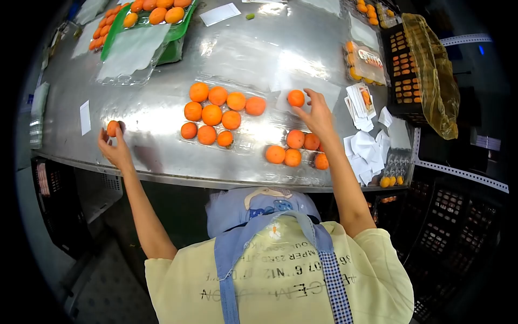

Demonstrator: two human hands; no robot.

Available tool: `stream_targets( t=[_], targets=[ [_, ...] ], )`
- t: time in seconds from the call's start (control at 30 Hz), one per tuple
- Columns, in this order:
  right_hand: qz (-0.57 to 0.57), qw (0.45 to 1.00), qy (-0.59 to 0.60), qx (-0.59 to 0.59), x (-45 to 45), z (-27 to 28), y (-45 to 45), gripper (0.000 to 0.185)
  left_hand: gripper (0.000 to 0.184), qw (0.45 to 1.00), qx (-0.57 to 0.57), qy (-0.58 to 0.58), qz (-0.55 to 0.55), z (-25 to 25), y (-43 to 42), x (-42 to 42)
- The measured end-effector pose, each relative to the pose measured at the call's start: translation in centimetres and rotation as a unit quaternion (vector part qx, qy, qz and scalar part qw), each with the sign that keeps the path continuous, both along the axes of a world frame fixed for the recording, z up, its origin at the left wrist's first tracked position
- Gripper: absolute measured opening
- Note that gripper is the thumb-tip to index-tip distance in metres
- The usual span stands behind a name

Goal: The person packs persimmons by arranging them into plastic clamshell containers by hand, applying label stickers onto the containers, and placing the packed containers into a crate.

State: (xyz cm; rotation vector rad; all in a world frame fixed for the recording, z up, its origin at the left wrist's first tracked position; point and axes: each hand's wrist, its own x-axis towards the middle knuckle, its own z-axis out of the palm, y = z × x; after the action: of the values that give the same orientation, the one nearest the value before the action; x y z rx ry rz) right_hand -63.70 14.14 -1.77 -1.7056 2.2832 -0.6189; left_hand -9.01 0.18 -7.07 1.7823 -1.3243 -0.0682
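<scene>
At the table's left front, my left hand (pixel 115 153) has its fingers and thumb around a small round orange fruit (pixel 112 127), like a mandarin. My right hand (pixel 318 117) is at the middle right with its thumb and forefinger apart. Just beyond those fingertips lies another mandarin-like fruit (pixel 295 98), on a white sheet in clear plastic; whether they touch it I cannot tell. Between my hands, a clear plastic tray (pixel 245 144) holds several such fruits (pixel 212 115) in rows. Nearer my right forearm, a second group of fruits (pixel 292 157) sits in clear plastic, partly hidden by the arm.
A green tray (pixel 178 32) with more fruit stands at the back left. Right of my arm lie piled white paper slips (pixel 366 151) and printed cards (pixel 360 105). A black crate (pixel 403 70) with a yellow plastic bag (pixel 434 81) borders the table's right side.
</scene>
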Motion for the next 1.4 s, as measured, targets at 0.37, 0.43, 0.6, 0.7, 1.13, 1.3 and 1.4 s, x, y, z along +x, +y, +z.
stream_targets(
  t=[0.37,0.43,0.6,0.7,1.13,1.3,1.4],
  targets=[
    [-0.062,0.878,-0.474,-0.036,-2.1,-2.6,0.9,0.058,0.036,0.95,0.048,0.179,-0.251,3.0,9.2,-18.2],
    [-0.078,0.819,-0.568,-0.023,-1.8,-0.8,1.9,0.058,0.036,0.922,0.093,0.24,-0.29,3.6,10.3,-21.8],
    [-0.007,0.805,-0.59,-0.058,-0.1,2.6,4.9,0.061,0.042,0.765,0.274,0.394,-0.429,7.5,12.1,-29.5],
    [0.069,0.837,-0.54,-0.062,1.3,4.4,6.2,0.063,0.046,0.632,0.378,0.473,-0.483,10.4,13.0,-31.9],
    [0.084,0.804,-0.588,-0.027,3.3,6.1,9.1,0.061,0.059,0.655,0.268,0.459,-0.538,12.4,14.9,-32.0],
    [0.062,0.764,-0.64,0.039,5.1,7.5,9.9,0.057,0.06,0.727,0.194,0.328,-0.571,12.6,15.7,-31.8],
    [0.045,0.76,-0.647,0.023,5.7,7.2,10.4,0.054,0.061,0.754,0.132,0.213,-0.607,12.7,16.0,-31.7]
  ],
)
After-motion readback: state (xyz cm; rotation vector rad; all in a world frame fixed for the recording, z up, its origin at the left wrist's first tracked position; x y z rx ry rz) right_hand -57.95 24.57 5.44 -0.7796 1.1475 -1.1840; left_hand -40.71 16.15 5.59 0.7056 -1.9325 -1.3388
